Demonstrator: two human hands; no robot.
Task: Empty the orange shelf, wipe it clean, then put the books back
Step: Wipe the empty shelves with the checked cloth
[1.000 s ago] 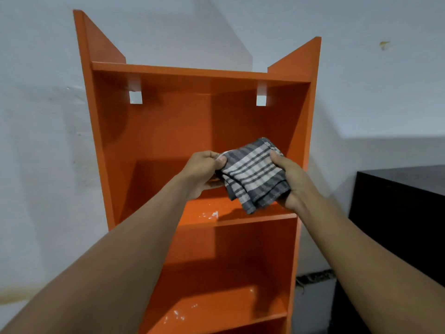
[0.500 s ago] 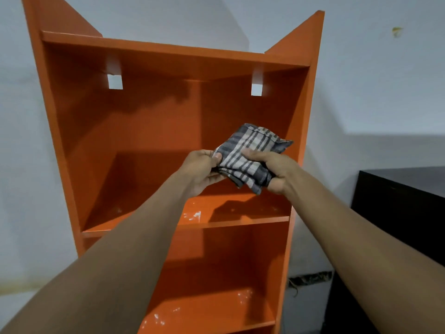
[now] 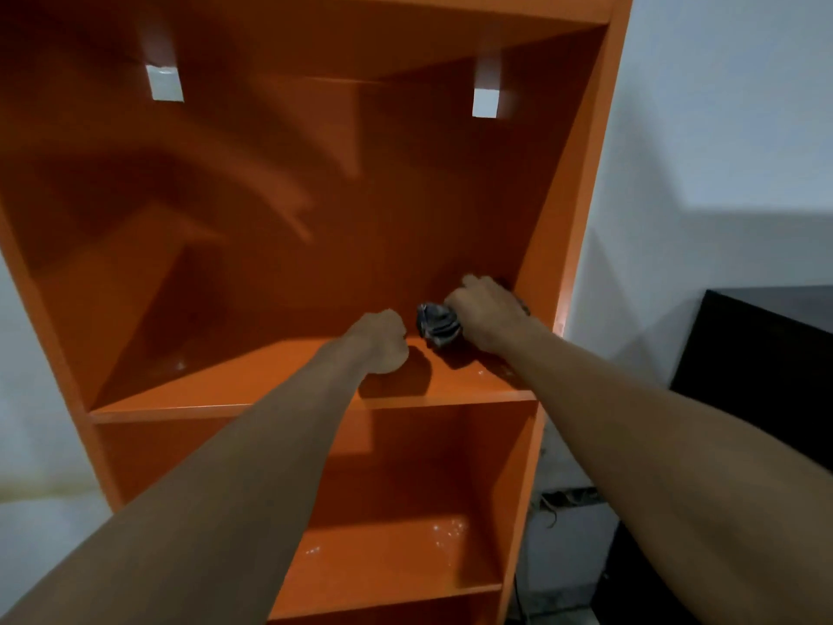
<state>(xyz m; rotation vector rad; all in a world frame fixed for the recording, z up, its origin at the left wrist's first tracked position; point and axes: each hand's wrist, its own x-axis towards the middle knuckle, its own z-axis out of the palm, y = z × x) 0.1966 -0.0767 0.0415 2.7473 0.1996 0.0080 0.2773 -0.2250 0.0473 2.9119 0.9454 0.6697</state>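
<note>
shelving, head view. orange shelf (image 3: 586, 182): every compartment you could see stood bare, with no books in frame, so emptying read as done. wiping: in hand, judged barely begun. pale specks (image 3: 448, 530) showed on the board below (image 3: 387, 561) and a few on the upper board (image 3: 252, 381), so both looked unwiped. restocking: not started.

cloth (image 3: 439, 327): grey checked, bunched, lying on the upper board near its back right corner. right hand (image 3: 489, 315): your fingers were curled over the cloth, gripping it from above. most of it sat under your palm, with a wad showing left of your knuckles. left hand (image 3: 381, 342): curled into a fist with nothing seen in it, just beside the cloth, not visibly touching it.
</note>
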